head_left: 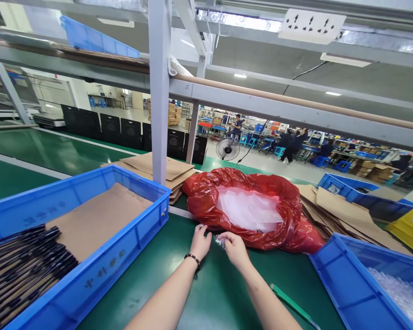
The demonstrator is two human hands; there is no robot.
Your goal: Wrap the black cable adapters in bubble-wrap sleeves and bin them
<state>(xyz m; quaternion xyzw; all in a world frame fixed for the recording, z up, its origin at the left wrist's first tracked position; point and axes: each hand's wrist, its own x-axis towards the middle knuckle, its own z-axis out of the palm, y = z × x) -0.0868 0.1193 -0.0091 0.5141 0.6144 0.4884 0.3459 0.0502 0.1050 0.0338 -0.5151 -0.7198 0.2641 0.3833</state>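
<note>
Your forearms [168, 293] are nearest the camera, over the green work surface [216, 293]. Right hand [234, 250]: thumb and fingers pinched on a small clear plastic piece [220, 240], just in front of the red bag [285, 201]. Left hand [200, 245]: loosely curled beside it, fingertips near the bag, can't tell if they have hold of anything. My read: mid-cycle, piece in hand, not yet set down. Left blue bin [158, 208] has black parts [27, 266] stacked at its near end on brown cardboard [103, 215]. Probably not yet handled: clear pieces [399, 288] in the right blue bin [351, 275], white sleeves [248, 208] in the open bag. Green-handled tool [291, 301] lies untouched. No count visible, so can't say how much remains
</note>
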